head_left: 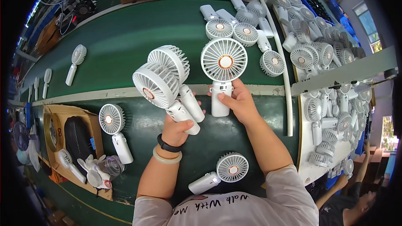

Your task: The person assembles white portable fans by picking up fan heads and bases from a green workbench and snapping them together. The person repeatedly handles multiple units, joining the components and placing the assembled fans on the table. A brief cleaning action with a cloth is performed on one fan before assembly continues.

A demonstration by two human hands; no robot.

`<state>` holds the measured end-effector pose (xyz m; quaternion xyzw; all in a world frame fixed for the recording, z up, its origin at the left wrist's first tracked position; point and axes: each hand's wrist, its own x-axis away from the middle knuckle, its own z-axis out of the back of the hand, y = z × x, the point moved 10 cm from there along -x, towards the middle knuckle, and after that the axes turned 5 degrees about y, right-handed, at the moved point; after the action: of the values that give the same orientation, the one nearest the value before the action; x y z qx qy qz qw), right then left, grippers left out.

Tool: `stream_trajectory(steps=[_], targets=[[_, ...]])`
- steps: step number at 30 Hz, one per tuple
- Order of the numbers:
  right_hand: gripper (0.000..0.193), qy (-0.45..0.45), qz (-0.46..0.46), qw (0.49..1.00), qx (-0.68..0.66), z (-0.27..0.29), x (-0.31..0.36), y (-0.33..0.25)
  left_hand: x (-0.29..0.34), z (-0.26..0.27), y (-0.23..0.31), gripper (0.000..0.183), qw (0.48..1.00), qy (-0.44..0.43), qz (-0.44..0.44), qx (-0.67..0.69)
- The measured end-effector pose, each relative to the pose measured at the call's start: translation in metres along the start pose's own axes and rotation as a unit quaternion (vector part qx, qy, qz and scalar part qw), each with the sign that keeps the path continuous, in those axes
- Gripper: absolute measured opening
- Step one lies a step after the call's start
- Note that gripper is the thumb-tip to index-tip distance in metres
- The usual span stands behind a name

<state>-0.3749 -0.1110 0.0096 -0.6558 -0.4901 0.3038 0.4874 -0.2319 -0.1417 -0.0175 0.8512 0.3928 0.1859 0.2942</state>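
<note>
My left hand (176, 130) is closed round the handles of two white handheld fans, a front one (155, 87) tilted left and another (172, 62) just behind it. In my right hand (243, 102) is a third white handheld fan (225, 60), held upright, its copper-ringed hub facing me and my thumb on the handle. Below my hands a white fan (232, 167) lies on the dark green worktop (201, 142) near my shirt. Another white fan (112, 119) rests to the left of my left wrist.
A green conveyor belt (125, 29) runs beyond the worktop, carrying single fans at left and a cluster (246, 33) at its right end. A white pipe (276, 37) borders the right side, beside a table heaped with fans (326, 54). A cardboard box (83, 111) stands left. Another person (356, 205) sits lower right.
</note>
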Motion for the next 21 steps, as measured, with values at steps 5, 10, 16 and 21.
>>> stream_trajectory(steps=[5, 10, 16, 21], targets=[[0.037, 0.002, -0.023, 1.0, 0.01, 0.0, 0.0, 0.005, 0.004, -0.005, 0.001, 0.081, 1.0, -0.007, 0.019, 0.01], [0.035, 0.002, -0.043, 0.999, -0.02, 0.001, -0.003, 0.012, 0.006, -0.006, 0.003, 0.086, 0.999, -0.016, 0.028, -0.004], [0.036, -0.029, 0.167, 0.97, 0.173, -0.024, 0.006, -0.015, 0.005, -0.027, 0.0, 0.081, 0.995, -0.05, 0.063, 0.059], [0.042, -0.086, 0.301, 0.919, 0.238, -0.042, 0.026, -0.05, 0.011, -0.029, 0.0, 0.083, 0.973, -0.133, 0.112, 0.154]])
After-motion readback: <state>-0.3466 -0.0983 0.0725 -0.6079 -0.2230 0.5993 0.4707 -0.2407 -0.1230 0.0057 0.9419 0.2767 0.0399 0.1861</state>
